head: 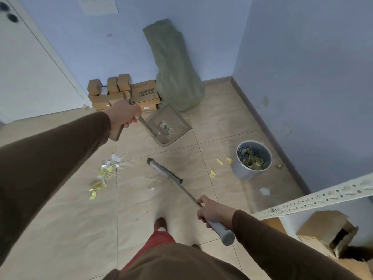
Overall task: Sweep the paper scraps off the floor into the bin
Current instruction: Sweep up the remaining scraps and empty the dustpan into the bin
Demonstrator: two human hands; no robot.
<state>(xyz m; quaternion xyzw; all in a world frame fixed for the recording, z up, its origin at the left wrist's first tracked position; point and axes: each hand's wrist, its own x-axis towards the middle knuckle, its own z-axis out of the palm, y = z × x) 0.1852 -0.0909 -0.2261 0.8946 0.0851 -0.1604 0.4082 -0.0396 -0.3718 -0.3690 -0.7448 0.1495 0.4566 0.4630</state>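
Paper scraps [105, 174] lie piled on the floor tiles left of my broom [164, 170], with a few more near the grey bin [252, 158]. My right hand [212, 211] grips the broom handle; my left hand [125, 114] grips the dustpan [167, 126] handle, pan lifted.

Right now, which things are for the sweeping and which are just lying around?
For the job: broom, dustpan, bin, pile of paper scraps, left hand, right hand.
Just lying about: cardboard boxes, green sack, metal shelf.
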